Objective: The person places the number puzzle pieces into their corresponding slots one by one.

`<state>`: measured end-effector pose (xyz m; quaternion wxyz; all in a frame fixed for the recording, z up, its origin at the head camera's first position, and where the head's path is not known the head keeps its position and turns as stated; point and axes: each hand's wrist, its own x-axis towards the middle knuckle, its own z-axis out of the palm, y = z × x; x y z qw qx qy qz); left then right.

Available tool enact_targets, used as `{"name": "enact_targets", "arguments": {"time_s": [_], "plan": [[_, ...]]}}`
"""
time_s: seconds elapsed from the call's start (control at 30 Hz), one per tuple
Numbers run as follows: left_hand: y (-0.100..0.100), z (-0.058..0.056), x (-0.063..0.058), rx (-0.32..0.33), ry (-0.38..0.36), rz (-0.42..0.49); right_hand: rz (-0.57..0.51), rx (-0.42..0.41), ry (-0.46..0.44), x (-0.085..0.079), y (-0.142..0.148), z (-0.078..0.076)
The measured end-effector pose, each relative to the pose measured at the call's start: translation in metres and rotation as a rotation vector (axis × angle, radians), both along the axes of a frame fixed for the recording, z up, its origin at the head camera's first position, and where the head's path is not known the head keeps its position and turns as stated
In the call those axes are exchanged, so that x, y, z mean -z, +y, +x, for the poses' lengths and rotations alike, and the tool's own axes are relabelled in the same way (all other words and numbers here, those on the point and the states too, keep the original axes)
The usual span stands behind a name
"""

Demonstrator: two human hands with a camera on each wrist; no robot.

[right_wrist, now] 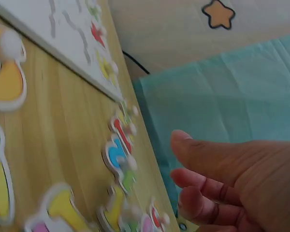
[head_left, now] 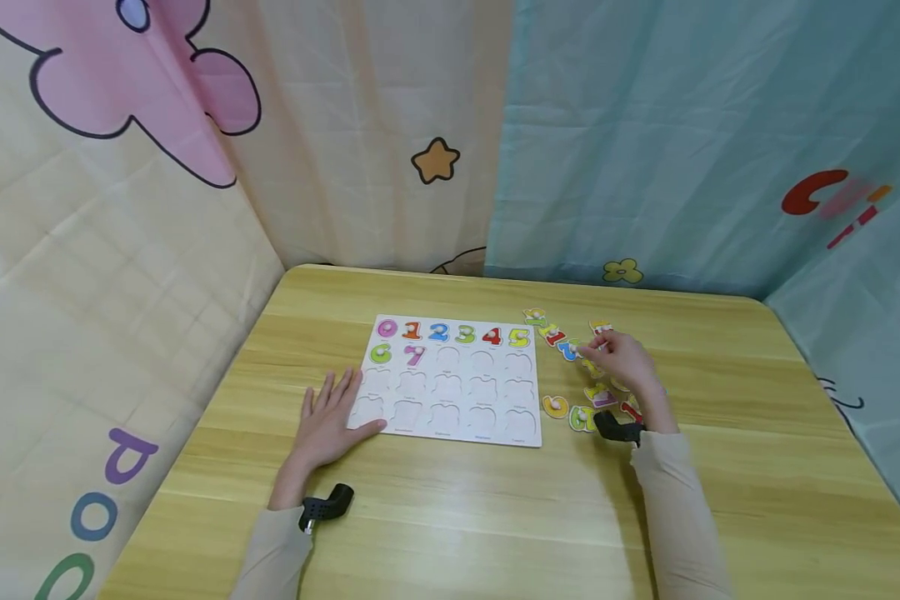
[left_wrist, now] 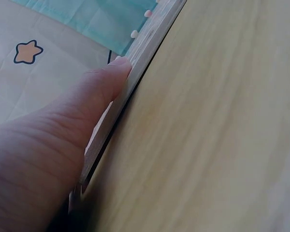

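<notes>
A white number puzzle board lies on the table, with knobbed numerals 0 to 7 set in its upper slots. My left hand rests at the board's lower left corner, fingers spread and thumb along the front edge. In the left wrist view the thumb touches that edge. My right hand hovers over loose knobbed number pieces right of the board, near a piece with a blue numeral. In the right wrist view, thumb and fingers of the right hand are bent loosely, apart, with nothing visible between them.
An orange number piece and a green one lie close to the board's right edge. Several others are partly hidden under the right hand and wrist camera. Curtains hang behind the wooden table.
</notes>
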<state>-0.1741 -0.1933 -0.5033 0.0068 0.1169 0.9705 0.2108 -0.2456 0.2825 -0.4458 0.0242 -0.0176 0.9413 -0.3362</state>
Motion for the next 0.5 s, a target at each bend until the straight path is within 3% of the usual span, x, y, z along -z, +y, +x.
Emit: {"name": "enact_targets", "arguments": {"time_s": [0.07, 0.23, 0.33, 0.5], "plan": [[0.0, 0.001, -0.001, 0.0, 0.005, 0.004, 0.039, 0.034, 0.016, -0.004, 0.017, 0.009], [-0.001, 0.0, -0.003, -0.011, 0.005, -0.009, 0.125, 0.111, -0.085, -0.008, 0.042, 0.023], [0.0, 0.0, -0.003, -0.01, 0.004, 0.006, 0.176, 0.111, -0.134, -0.005, 0.049, 0.028], [0.002, -0.001, -0.002, -0.006, -0.002, 0.012, 0.197, 0.09, -0.125, 0.006, 0.054, 0.032]]}}
